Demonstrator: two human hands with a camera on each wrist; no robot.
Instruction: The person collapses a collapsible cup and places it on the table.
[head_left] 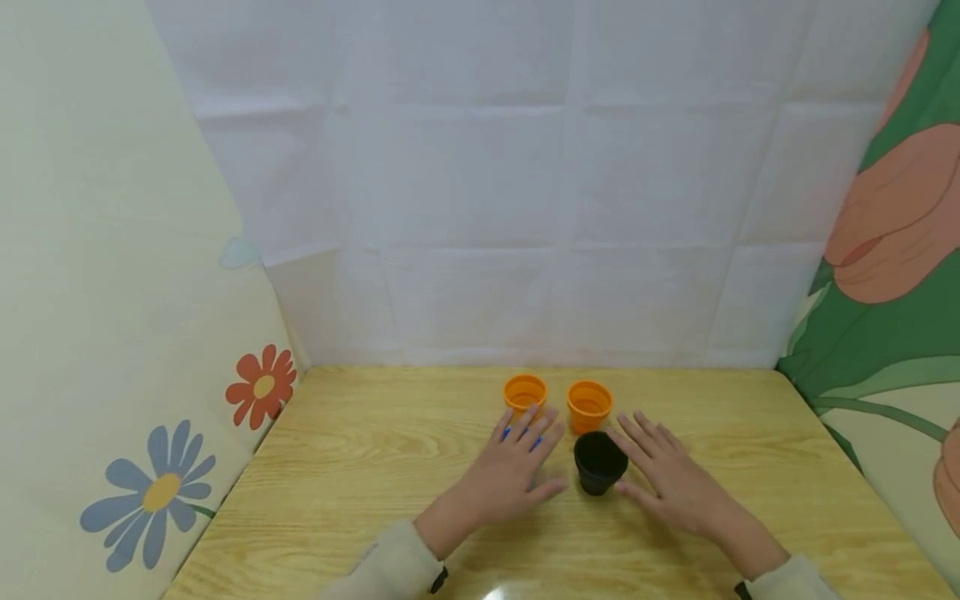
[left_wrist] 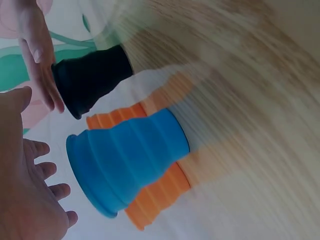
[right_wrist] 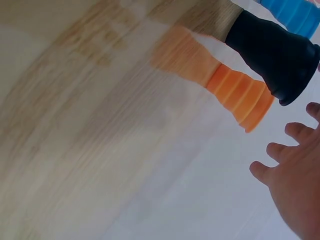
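Wood-grain table (head_left: 360, 475): left hand (head_left: 504, 477) spread near blue cup (left_wrist: 127, 160), right hand (head_left: 675, 483) spread by black cup (head_left: 598, 473), orange cups (head_left: 589, 408) behind.

A creased white sheet (head_left: 465, 192) backs a wood-grain table (head_left: 360, 450). The cream left panel (head_left: 97, 250) bears 1 red flower (head_left: 263, 386) and 1 blue flower (head_left: 161, 493); the right panel (head_left: 892, 454) shows green leaves (head_left: 900, 333) and pink blooms (head_left: 900, 217).
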